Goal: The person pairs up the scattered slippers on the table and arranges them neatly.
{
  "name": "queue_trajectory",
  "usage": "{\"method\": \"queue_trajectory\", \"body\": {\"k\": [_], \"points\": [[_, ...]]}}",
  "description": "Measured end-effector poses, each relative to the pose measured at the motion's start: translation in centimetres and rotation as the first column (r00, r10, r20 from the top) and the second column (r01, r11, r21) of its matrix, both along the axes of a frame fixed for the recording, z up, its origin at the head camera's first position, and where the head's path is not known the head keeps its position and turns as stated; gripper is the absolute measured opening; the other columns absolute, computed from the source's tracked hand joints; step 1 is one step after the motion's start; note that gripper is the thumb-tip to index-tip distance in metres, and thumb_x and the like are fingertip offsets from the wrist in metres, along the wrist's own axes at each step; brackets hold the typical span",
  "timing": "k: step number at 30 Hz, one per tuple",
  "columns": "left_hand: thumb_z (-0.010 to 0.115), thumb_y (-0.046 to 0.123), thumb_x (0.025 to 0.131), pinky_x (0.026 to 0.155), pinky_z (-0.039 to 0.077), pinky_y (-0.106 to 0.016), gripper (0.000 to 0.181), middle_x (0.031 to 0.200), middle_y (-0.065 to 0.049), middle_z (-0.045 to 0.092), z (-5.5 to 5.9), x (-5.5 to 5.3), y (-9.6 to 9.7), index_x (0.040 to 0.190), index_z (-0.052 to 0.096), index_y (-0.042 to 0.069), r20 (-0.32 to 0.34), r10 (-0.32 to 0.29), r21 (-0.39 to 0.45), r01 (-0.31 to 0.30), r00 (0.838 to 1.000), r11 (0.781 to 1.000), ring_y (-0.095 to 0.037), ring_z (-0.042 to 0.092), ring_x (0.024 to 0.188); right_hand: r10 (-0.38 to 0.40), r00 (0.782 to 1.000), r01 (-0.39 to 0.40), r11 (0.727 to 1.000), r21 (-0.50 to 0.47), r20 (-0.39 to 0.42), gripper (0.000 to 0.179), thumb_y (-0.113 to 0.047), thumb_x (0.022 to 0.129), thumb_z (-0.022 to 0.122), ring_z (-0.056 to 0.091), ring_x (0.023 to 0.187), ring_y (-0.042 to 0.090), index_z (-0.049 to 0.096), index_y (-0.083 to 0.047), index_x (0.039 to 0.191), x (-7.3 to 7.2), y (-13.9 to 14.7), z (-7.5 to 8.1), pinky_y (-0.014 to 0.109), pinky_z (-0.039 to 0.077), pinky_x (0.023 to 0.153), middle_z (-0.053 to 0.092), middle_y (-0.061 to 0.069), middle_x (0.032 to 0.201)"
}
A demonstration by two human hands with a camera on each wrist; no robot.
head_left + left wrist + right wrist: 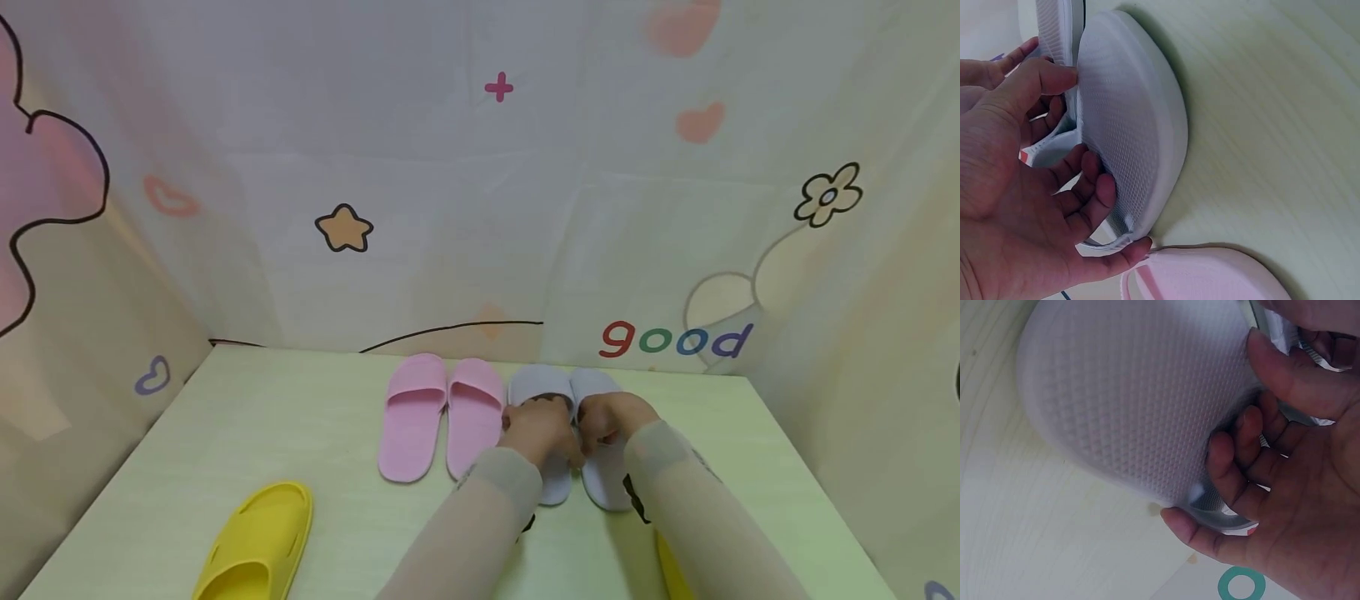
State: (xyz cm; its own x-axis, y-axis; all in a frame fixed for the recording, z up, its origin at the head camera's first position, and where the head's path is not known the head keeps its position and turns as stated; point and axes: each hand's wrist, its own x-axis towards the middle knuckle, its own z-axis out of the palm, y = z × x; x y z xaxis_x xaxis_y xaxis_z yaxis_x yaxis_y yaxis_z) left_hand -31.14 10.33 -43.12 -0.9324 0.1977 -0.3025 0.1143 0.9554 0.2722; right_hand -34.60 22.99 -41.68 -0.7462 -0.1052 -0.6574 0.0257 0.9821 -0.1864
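Observation:
A pair of light grey slippers lies side by side near the back of the table. In the head view my left hand [540,429] is over the left grey slipper [553,490], and my right hand [613,417] is over the right grey slipper [606,483]. The left wrist view shows my left thumb at the inner edge of the textured sole [1135,94], middle fingers curled at the strap opening, little finger at the outer edge. My right hand [1279,456] grips its slipper [1129,400] in a mirrored way, fingers curled by the strap.
Just left of the grey pair stand two pink slippers [408,433], toes toward the back. A yellow slipper [258,537] lies at the front left; part of another yellow slipper [670,567] shows beneath the right forearm. A printed curtain [450,208] encloses the table [330,433].

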Motion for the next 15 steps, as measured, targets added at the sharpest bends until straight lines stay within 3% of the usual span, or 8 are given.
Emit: {"method": "queue_trajectory", "body": {"k": [10, 15], "points": [[0.082, 0.05, 0.067, 0.093, 0.04, -0.059, 0.084, 0.136, -0.01, 0.053, 0.2, 0.45, -0.17, 0.137, 0.047, 0.018, 0.006, -0.019, -0.031, 0.02, 1.0, 0.999, -0.029, 0.05, 0.123, 0.074, 0.997, -0.072, 0.995, 0.07, -0.026, 0.026, -0.025, 0.079, 0.077, 0.05, 0.092, 0.025, 0.063, -0.008, 0.094, 0.64, -0.58, 0.38, 0.042, 0.039, 0.085, 0.052, 0.005, 0.088], [0.077, 0.053, 0.073, 0.094, 0.041, -0.058, 0.083, 0.14, -0.01, 0.051, 0.54, 0.67, -0.42, 0.14, 0.043, 0.018, 0.003, -0.05, -0.046, 0.05, 0.999, 0.998, -0.028, 0.048, 0.127, 0.058, 0.998, -0.056, 0.997, 0.056, -0.035, 0.033, -0.028, 0.08, 0.077, 0.052, 0.096, 0.024, 0.062, -0.009, 0.101, 0.87, -0.41, 0.44, 0.047, 0.041, 0.098, 0.058, 0.005, 0.096]]}}
